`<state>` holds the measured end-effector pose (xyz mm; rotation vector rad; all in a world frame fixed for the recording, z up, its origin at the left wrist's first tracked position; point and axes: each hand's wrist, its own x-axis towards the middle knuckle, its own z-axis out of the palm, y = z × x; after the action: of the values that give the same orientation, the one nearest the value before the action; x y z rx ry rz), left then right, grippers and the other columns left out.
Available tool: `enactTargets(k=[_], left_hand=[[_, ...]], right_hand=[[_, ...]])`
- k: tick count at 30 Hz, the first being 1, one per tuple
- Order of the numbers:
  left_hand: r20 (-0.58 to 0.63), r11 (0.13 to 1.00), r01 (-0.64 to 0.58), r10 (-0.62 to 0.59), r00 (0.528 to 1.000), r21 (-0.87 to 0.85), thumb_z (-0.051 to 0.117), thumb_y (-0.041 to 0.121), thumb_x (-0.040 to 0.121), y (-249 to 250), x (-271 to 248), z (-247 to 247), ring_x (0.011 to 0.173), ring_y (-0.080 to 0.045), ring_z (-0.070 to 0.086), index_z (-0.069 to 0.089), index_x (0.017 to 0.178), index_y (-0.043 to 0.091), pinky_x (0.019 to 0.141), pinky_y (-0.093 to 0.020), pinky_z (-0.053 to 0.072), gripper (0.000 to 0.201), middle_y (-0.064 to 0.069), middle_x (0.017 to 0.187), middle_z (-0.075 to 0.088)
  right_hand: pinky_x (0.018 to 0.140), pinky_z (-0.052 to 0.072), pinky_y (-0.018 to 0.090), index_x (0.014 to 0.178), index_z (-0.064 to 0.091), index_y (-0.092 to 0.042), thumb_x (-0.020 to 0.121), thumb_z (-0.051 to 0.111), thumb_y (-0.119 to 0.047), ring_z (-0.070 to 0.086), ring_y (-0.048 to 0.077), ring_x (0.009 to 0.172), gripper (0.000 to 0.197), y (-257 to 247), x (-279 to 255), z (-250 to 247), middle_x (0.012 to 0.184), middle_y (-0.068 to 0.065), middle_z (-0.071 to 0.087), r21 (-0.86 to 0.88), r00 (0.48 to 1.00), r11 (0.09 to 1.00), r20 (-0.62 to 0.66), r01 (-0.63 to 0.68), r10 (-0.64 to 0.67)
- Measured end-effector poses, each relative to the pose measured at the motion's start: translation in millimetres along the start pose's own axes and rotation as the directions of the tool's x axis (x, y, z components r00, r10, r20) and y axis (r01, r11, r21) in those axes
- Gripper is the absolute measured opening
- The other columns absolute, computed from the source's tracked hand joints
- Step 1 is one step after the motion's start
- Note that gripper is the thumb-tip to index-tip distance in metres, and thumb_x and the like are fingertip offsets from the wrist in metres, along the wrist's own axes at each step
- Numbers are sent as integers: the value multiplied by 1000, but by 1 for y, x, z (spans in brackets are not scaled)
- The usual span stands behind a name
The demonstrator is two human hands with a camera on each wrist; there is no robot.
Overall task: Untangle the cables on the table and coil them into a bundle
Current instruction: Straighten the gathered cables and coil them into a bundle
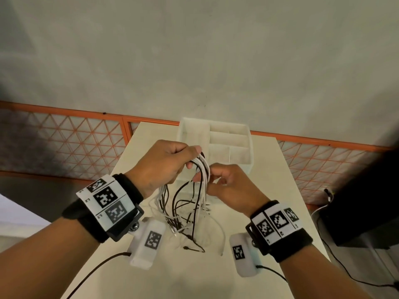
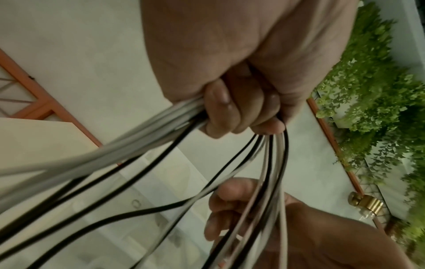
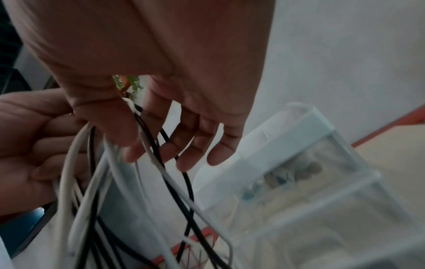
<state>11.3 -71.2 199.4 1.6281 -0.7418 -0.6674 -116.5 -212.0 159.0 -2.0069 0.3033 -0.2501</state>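
Note:
A bunch of white and black cables (image 1: pixel 203 169) is folded over in my left hand (image 1: pixel 168 162), which grips the fold in a fist above the table (image 1: pixel 194 277). The left wrist view shows its fingers (image 2: pixel 230 109) curled round the strands (image 2: pixel 115 151). Just to the right and a little lower, my right hand (image 1: pixel 224 182) holds the hanging strands loosely between thumb and curled fingers. In the right wrist view the strands (image 3: pixel 69 172) run between its thumb and fingers (image 3: pixel 184 145). The cables' loose ends (image 1: pixel 185 225) trail tangled on the table below both hands.
A clear plastic organizer box (image 1: pixel 228 143) with dividers stands at the table's far edge, right behind the hands. A black unit (image 1: pixel 367 201) with its own cords sits off the right side. An orange lattice railing (image 1: pixel 64 143) runs behind the table.

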Motion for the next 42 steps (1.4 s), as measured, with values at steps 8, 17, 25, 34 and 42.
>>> enactTargets(k=[8,17,25,34,42], left_hand=[[-165,999,-45,43,985,-13,63,33,94,4,6,-21,36,-12,17,57,56,16,43,-20,20,41,8,41,27],[-282,996,-70,53,958,-50,61,30,96,5,12,-33,34,-10,19,55,65,10,41,-21,19,37,10,38,29],[-270,986,-56,11,963,-159,62,31,95,8,15,-36,41,-13,15,54,63,13,44,-23,13,37,7,43,26],[-178,996,-31,16,984,-80,59,33,96,3,17,-18,38,-13,17,58,66,11,45,-24,17,38,8,41,27],[-210,982,-74,36,977,-175,61,32,96,11,16,-20,40,-13,14,57,65,11,42,-22,15,37,6,43,25]], right_hand=[[92,56,45,84,79,-21,79,70,-42,73,22,92,23,53,-10,25,93,3,79,-222,945,957,222,-189,239],[67,40,32,74,59,-4,102,48,-41,50,22,66,48,115,-22,7,69,5,59,-505,905,761,-110,-407,411],[99,43,32,122,57,-34,75,76,-63,54,22,124,59,148,-35,-8,135,1,53,-379,800,719,-111,-583,590],[70,51,24,107,65,-38,82,79,-35,57,5,65,28,16,-3,-36,101,-13,68,-213,962,960,-241,-183,130],[62,57,30,86,68,-23,94,63,-25,61,5,58,9,60,-7,28,83,-4,71,-310,948,917,109,-252,298]])
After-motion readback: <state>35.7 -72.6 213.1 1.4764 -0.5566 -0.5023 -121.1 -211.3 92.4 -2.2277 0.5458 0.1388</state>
